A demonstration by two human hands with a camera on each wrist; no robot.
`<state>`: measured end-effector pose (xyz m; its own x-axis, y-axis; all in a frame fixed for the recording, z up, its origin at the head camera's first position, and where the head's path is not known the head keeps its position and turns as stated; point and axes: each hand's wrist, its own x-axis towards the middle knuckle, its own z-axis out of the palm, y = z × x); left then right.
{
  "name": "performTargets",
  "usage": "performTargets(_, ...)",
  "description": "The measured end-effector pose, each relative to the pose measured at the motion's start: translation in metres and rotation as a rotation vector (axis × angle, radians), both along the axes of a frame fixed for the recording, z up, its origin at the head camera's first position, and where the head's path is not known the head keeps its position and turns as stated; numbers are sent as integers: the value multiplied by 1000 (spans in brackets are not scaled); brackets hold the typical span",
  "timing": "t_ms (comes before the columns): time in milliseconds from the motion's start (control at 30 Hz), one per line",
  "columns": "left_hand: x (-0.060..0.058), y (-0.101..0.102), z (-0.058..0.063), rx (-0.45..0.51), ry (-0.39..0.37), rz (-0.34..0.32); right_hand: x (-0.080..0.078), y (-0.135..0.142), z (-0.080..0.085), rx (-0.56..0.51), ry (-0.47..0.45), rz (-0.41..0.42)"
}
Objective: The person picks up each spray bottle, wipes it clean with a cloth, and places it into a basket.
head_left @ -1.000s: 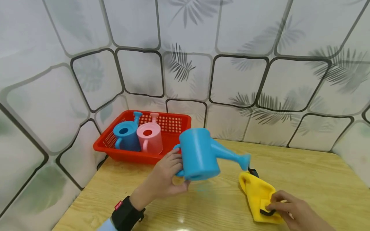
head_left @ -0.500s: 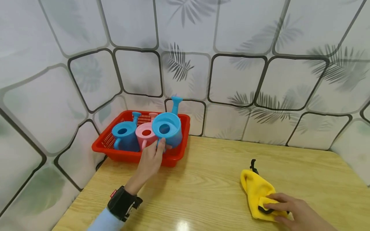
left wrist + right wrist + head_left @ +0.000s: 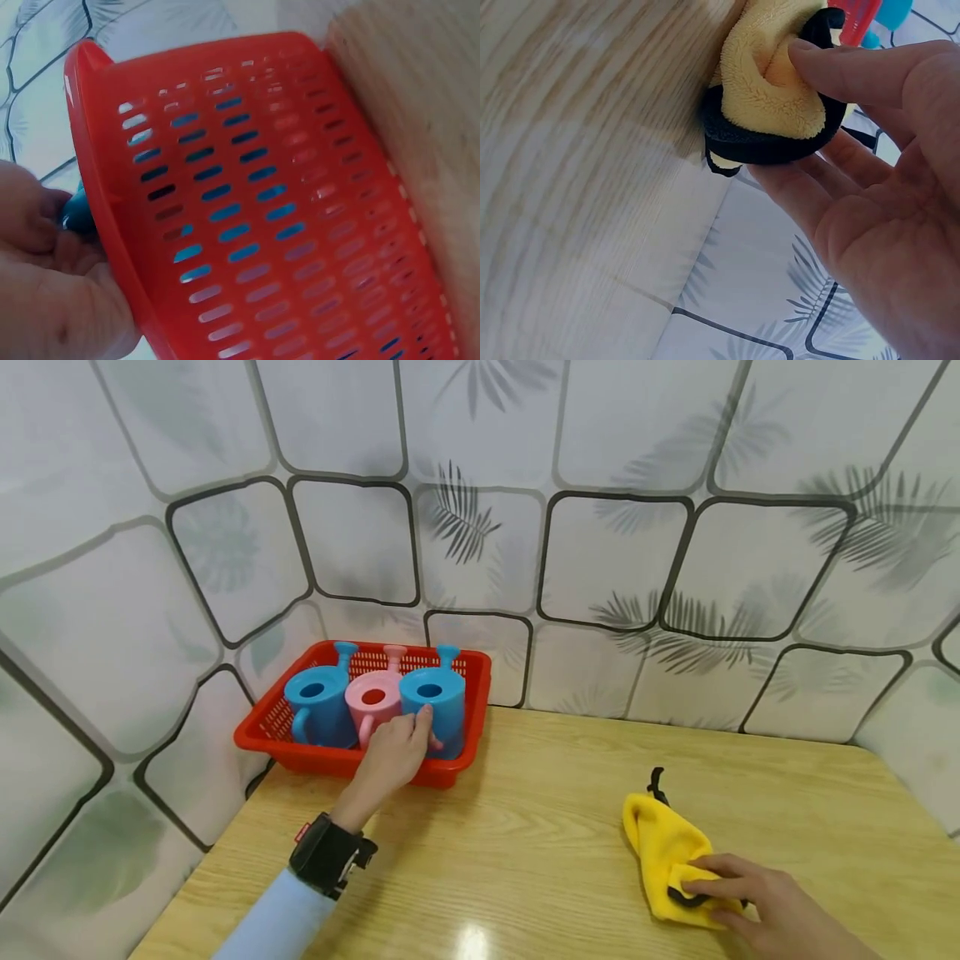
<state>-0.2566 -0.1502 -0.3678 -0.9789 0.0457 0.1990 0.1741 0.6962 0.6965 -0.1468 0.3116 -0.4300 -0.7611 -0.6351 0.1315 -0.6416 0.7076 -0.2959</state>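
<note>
In the head view, my left hand (image 3: 393, 752) is at the front of a red basket (image 3: 318, 762) and grips the handle of a blue watering can (image 3: 446, 714), which stands upright at the basket's right end. The left wrist view shows the fingers curled round the blue handle (image 3: 81, 214) over the basket's rim. A pink watering can (image 3: 372, 702) and another blue watering can (image 3: 324, 717) stand beside it, spouts to the back. My right hand (image 3: 772, 902) holds a yellow cloth with black edging (image 3: 670, 843) on the table, its edge between thumb and fingers (image 3: 829, 71).
The basket stands on a wood-grain table (image 3: 540, 827), at the back left near the corner. A patterned wall covering (image 3: 615, 560) rises behind the table and on its left side. Bare table lies between the basket and the cloth.
My left hand has carried the blue watering can from over the table, tilted spout down, leftward and down into the basket, upright. The right hand has stayed at the cloth.
</note>
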Motion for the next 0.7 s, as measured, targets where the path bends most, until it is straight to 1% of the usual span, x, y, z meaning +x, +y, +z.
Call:
performTargets(33, -1, 0, 1, -27, -13, 0, 0, 0, 0, 4, -8, -2)
performTargets(133, -4, -2, 5, -88, -56, -18, 0, -3, 2, 13, -73, -31)
performTargets(233, -6, -3, 10, -111, -117, -31, 0, -8, 2, 3, -128, -76)
performTargets(333, -6, -4, 13, -160, -178, -34, 2, -13, 0, -30, -83, -91)
performTargets(400, -5, -4, 12, -208, -203, -34, 3, -14, -2, -50, -49, -94)
performTargets(433, -5, -4, 11, -222, -215, -30, 4, -15, -2, -56, -47, -98)
performTargets(467, -4, -5, 10, -236, -220, -26, 4, -15, -2, -57, -60, -104)
performTargets(500, -3, -5, 10, -278, -207, -33, 4, -15, -2, -47, -73, -116)
performTargets(567, -1, -6, 8, -334, -196, -16, 4, -14, -1, -26, -113, -130)
performTargets(600, 0, -6, 7, -368, -188, -8, 3, -14, -1, -16, -117, -134)
performTargets(667, 3, -8, 6, -448, -159, -3, 1, -13, -1, -13, -105, -128)
performTargets(700, 4, -8, 5, -475, -144, 4, 1, -13, -1, -18, -74, -115)
